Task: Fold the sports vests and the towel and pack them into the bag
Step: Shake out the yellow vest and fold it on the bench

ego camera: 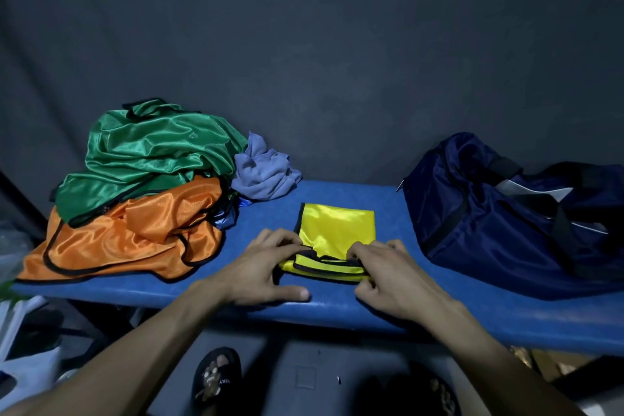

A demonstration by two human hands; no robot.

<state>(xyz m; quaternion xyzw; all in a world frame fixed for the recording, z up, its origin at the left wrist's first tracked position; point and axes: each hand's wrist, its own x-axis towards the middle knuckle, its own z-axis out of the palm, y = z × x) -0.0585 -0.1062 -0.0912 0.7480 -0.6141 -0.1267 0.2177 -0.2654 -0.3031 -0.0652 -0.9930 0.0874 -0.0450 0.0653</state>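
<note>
Folding the yellow vest (332, 240) is the step I judge I'm in: it lies near the front edge of the blue worktop (337, 192), already a compact rectangle, its long axis running away from me. My left hand (266, 267) pinches its near left corner, and my right hand (388, 275) pinches the near right corner; the fingers (359, 255) of both are curled onto the black-trimmed near edge, lifted slightly. The rest of the vest lies straight beyond my fingers, so I judge the next fold would carry this edge forward over it, both hands equally close.

Left of the yellow vest sits a heap: an orange vest (128, 240) underneath, a green vest (152, 159) on top, both unfolded. The crumpled lilac towel (263, 176) lies behind and left of the yellow vest, touching the heap. The navy bag (506, 213) stands to its right, apart from it. Nothing lies between vest and bag.
</note>
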